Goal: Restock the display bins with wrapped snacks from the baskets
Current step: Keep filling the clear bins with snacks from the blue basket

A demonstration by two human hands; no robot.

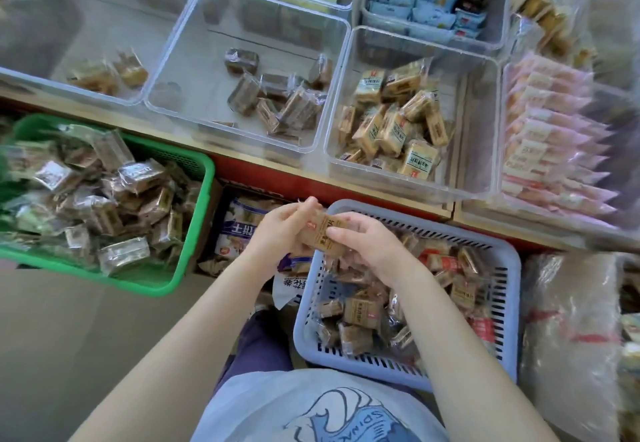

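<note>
Both hands grip 1 tan wrapped snack [323,233] above the blue basket's [509,289] far rim: the left hand [280,230] pinches its end, the right hand [367,244] clasps its side, probably gathering matching packs for the clear bin [485,123] just beyond.

A bright green slotted plastic basket [194,178] holds brown snacks in clear glossy wrap, a pale lavender-blue slotted plastic basket [509,268] holds tan and red-labelled packets, the clear plastic bins [337,60] show tan, pale blue and pink wrappers, and the white shirt [277,403] bears a blue wave print.
</note>
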